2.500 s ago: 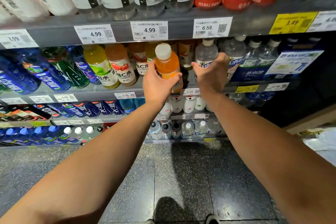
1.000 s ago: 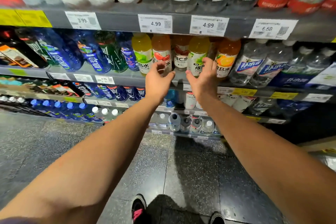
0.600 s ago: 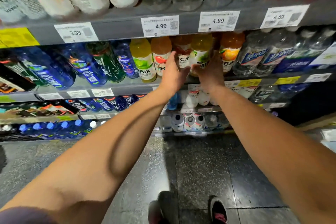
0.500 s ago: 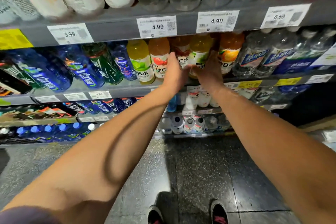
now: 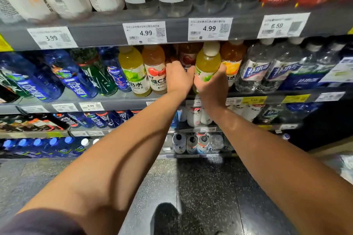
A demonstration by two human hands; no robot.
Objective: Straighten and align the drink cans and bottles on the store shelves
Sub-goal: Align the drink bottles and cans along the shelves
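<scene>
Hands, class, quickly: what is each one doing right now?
Left hand: reaching between the bottles; grip cannot be told.
Right hand: holding the yellow-green bottle.

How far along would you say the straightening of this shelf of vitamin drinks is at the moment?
Partly done. The yellow bottle and the red-label bottle at the left already stand upright, labels forward. In hand: the right hand grips a yellow-green bottle, pulled out ahead of the row, while the left hand reaches in beside it. Left: seating that bottle and the leaning blue bottles.
</scene>
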